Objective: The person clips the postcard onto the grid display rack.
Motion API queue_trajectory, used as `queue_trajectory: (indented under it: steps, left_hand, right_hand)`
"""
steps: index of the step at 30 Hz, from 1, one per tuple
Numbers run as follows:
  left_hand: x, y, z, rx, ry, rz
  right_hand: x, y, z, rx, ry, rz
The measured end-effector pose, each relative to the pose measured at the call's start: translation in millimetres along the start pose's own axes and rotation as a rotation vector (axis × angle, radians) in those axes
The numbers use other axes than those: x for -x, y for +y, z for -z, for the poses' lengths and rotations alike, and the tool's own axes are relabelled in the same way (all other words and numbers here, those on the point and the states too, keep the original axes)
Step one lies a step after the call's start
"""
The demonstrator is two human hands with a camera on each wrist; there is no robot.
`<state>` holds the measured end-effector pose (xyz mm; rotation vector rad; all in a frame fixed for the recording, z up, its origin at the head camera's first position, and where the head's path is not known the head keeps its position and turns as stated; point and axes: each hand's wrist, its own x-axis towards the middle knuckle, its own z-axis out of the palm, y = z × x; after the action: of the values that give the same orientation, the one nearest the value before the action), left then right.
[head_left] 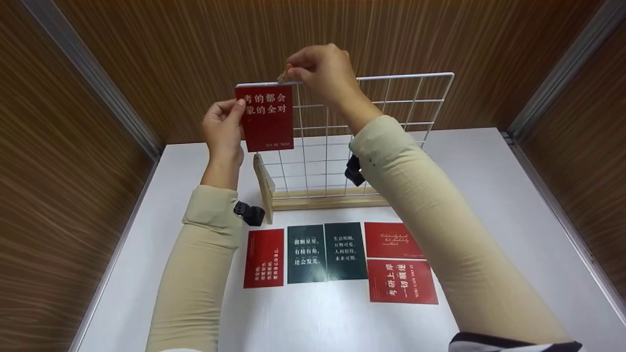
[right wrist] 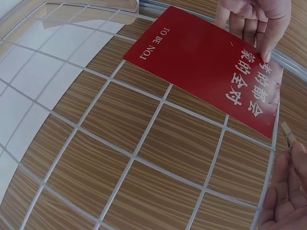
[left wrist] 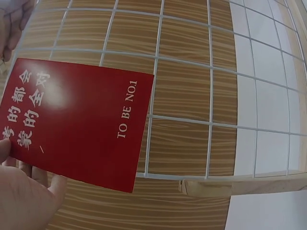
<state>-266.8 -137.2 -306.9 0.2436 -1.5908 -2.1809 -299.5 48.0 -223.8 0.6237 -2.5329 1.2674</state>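
Observation:
My left hand [head_left: 224,124] pinches a red card [head_left: 269,129] with white lettering by its left edge, thumb in front. The card lies against the upper left corner of a white wire grid [head_left: 326,128], its top along the top wire. In my right hand [head_left: 325,68], thumb and fingers pinch a small wooden clothespin [right wrist: 288,134] beside the card's top edge. The left wrist view shows the card [left wrist: 91,120] in front of the grid, with the left fingers [left wrist: 41,177] behind its edge.
A wooden base [head_left: 327,201] holds the grid upright on the white table [head_left: 303,322]. In front lie a red card [head_left: 264,259], two dark green cards [head_left: 306,271] and two more red cards [head_left: 379,291]. Wood-grained panels [head_left: 195,54] stand behind and at both sides.

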Motion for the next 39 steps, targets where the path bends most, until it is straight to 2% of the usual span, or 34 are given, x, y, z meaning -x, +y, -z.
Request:
queue_trajectory:
  steps: [13, 21, 28, 32, 39]
  left_hand:
    - [3.3, -0.8, -5.4, 0.006, 0.027, 0.017]
    - [4.0, -1.8, -5.2, -0.011, 0.026, 0.008]
    - [4.9, -1.8, -7.8, 0.018, 0.058, 0.031]
    - [5.0, -1.0, -8.4, 0.050, 0.077, 0.051]
    - [4.8, -1.3, -8.3, 0.046, 0.079, 0.048]
  right_hand:
    - [-2.3, -6.6, -0.7, 0.040, -0.029, -0.014]
    - [-4.5, -12.1, -2.4, 0.125, -0.057, 0.013]
    - [-4.5, -14.5, -4.6, 0.194, -0.080, 0.030]
    - [-4.3, -16.0, -5.5, 0.198, -0.088, 0.030]
    - [-3.8, -15.5, -6.6, 0.188, -0.083, 0.030]
